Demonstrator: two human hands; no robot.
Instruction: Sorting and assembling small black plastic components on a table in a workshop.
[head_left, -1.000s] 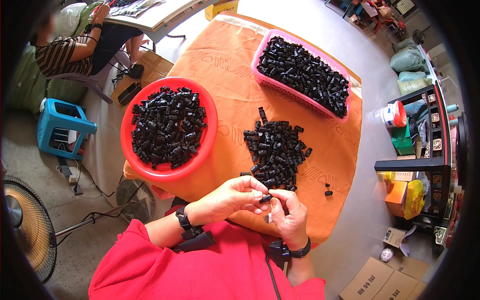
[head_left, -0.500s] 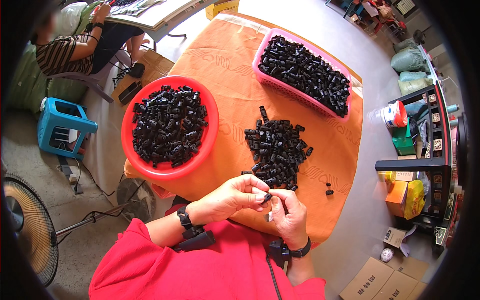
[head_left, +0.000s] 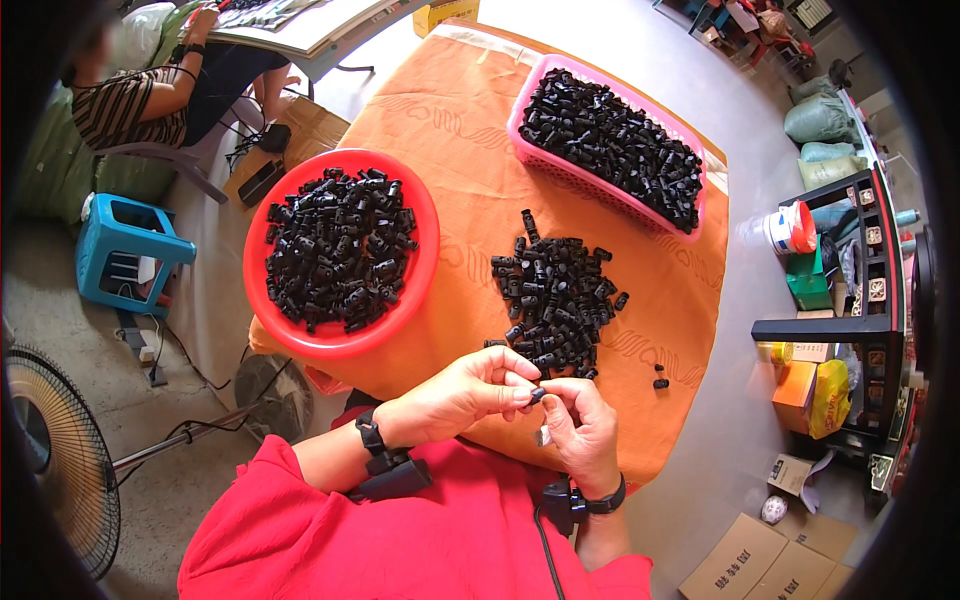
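Between my two hands, at the near edge of the orange-covered table (head_left: 470,90), is a small black plastic cord lock (head_left: 537,396). My left hand (head_left: 462,400) is closed, thumb and fingers pinching one end of it. The thumb and forefinger of my right hand (head_left: 583,432) close on its other end. A small whitish piece (head_left: 544,436) shows under my right thumb; I cannot make out what it is. Just beyond my fingers lies a loose pile of black cord locks (head_left: 555,300). Two or so tiny black parts (head_left: 660,383) lie apart to the right.
A red basin (head_left: 428,270) full of black cord locks stands at left. At the far right is a pink basket (head_left: 600,205) heaped with small black parts. A fan (head_left: 60,450), a blue stool (head_left: 130,255), a black shelf (head_left: 820,329) and a seated person (head_left: 140,110) surround the table.
My fingers have shifted slightly around the cord lock, and the whitish piece under my right thumb shows a little more. The pile, basin and basket look unchanged.
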